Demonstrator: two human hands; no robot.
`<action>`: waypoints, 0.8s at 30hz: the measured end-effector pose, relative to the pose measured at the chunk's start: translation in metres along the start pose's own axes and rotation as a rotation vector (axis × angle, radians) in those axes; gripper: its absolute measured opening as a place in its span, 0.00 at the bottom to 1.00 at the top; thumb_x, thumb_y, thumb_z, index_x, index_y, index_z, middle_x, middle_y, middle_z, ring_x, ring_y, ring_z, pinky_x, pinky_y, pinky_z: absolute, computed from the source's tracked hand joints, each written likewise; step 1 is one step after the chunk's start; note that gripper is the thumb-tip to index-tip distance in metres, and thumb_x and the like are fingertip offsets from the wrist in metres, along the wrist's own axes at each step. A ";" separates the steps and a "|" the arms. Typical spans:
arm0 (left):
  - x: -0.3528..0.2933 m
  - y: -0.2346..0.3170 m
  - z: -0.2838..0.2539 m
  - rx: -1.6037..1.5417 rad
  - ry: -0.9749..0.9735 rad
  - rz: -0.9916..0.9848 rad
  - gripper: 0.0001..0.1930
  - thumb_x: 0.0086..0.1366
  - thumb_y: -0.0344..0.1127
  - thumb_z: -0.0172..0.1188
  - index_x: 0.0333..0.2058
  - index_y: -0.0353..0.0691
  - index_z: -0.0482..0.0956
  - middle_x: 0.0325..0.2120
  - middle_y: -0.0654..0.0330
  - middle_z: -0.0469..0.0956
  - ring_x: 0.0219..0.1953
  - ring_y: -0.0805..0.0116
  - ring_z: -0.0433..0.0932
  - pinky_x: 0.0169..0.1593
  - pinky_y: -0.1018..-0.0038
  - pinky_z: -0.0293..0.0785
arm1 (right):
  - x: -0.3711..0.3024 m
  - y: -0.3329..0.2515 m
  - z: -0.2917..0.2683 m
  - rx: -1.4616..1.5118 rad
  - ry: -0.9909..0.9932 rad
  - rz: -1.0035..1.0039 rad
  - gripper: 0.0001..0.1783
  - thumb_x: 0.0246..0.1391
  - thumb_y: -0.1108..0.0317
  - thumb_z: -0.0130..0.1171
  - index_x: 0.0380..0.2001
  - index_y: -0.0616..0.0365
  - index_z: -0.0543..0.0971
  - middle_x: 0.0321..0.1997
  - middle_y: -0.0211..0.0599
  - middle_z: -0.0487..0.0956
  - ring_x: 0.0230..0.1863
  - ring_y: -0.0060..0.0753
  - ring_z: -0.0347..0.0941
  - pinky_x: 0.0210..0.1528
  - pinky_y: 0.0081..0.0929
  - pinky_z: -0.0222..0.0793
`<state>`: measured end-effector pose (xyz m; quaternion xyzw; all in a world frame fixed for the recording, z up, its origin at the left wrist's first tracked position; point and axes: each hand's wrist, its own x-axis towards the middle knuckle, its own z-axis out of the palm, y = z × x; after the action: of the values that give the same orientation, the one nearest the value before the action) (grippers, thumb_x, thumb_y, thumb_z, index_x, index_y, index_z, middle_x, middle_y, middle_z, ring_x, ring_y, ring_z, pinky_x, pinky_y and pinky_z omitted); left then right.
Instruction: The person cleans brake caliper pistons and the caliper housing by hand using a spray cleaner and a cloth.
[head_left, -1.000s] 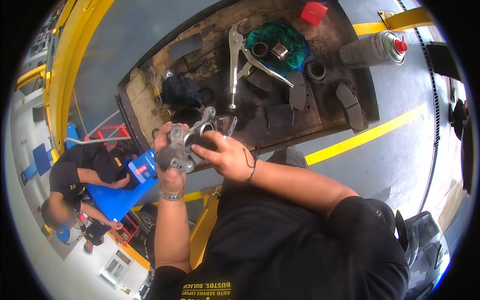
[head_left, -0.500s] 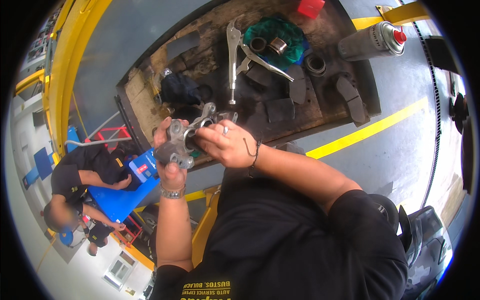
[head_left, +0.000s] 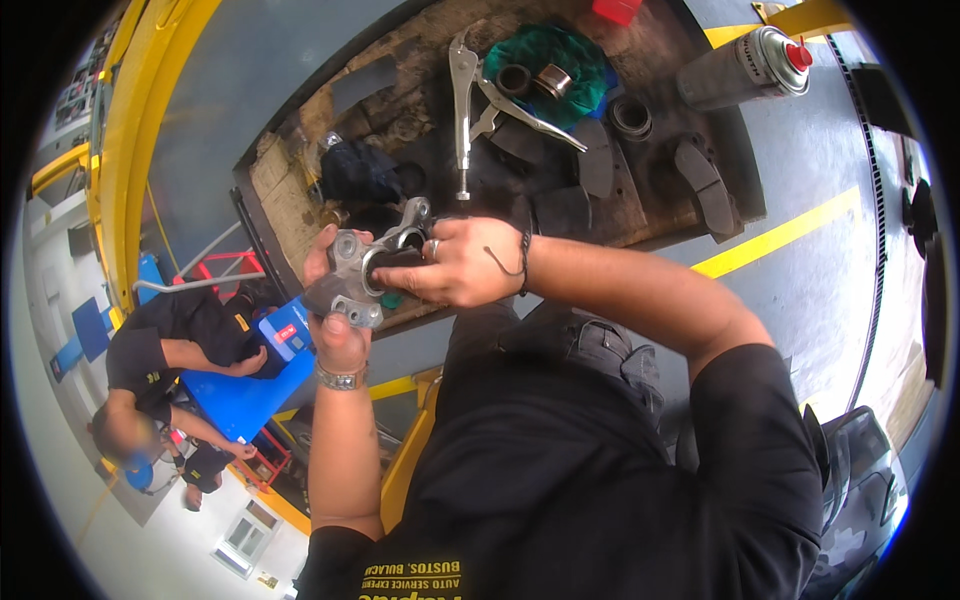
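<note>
Left hand (head_left: 340, 350) clamped around a grey metal caliper (head_left: 335, 290), thumb on near side, fingers on far side, held over the bench's near edge. Right hand (head_left: 468, 262) has a finger in the caliper bore; can't tell if it's pinching anything. Beyond, on the bench (head_left: 272, 180): locking pliers (head_left: 462, 100), then green cloth (head_left: 592, 78) with a metal cylinder (head_left: 553, 80) on it. Far right: spray can (head_left: 730, 75), red cap. Flat dark pad (head_left: 703, 188) nearer than the can.

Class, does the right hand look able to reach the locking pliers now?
Probably yes: the locking pliers lie uncovered beyond the right hand, though it would have to leave the metal casting.
</note>
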<state>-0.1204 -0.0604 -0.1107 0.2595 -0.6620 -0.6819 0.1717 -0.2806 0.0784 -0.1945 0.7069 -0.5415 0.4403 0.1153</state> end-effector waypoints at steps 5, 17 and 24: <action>0.004 0.003 0.000 -0.024 -0.011 -0.029 0.56 0.50 0.72 0.68 0.66 0.37 0.61 0.56 0.47 0.72 0.60 0.55 0.73 0.64 0.61 0.70 | 0.004 0.008 -0.007 -0.036 -0.155 -0.019 0.21 0.50 0.62 0.59 0.49 0.43 0.85 0.60 0.24 0.78 0.23 0.17 0.74 0.29 0.23 0.69; 0.002 0.002 0.002 0.035 -0.067 0.022 0.56 0.51 0.70 0.69 0.66 0.35 0.60 0.56 0.46 0.71 0.62 0.53 0.71 0.66 0.58 0.67 | 0.012 -0.031 0.007 0.200 -0.371 0.319 0.32 0.50 0.65 0.58 0.61 0.54 0.74 0.61 0.32 0.73 0.32 0.32 0.79 0.39 0.33 0.75; 0.005 0.001 0.002 -0.075 -0.001 -0.032 0.56 0.43 0.61 0.78 0.64 0.31 0.63 0.56 0.51 0.71 0.60 0.58 0.71 0.64 0.62 0.68 | 0.023 -0.053 0.007 0.681 -0.169 0.745 0.37 0.43 0.75 0.60 0.62 0.56 0.72 0.60 0.38 0.72 0.42 0.45 0.81 0.44 0.37 0.79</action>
<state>-0.1259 -0.0613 -0.1100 0.2632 -0.6319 -0.7089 0.1701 -0.2308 0.0792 -0.1646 0.4963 -0.5899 0.5443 -0.3307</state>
